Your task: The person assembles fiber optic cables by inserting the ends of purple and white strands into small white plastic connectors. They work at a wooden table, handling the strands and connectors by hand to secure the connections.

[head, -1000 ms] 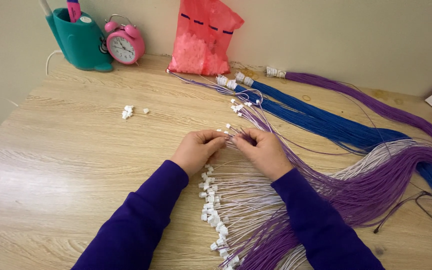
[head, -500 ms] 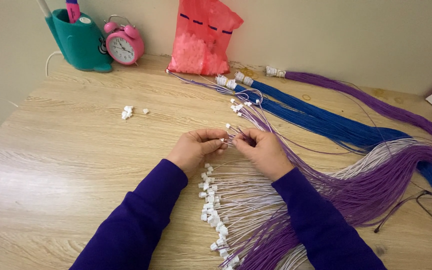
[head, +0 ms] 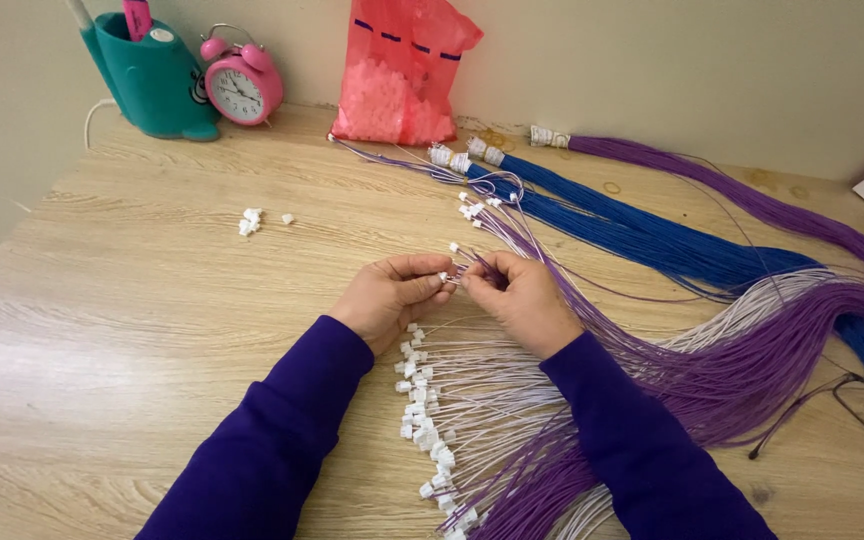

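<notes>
Left hand (head: 392,300), right hand (head: 522,298) pinch-grip white connector (head: 445,277) on purple wire (head: 592,330).

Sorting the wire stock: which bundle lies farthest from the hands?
The all-purple bundle along the back wall, behind the blue bundle; the purple-and-white wires lie right under the hands.
</notes>
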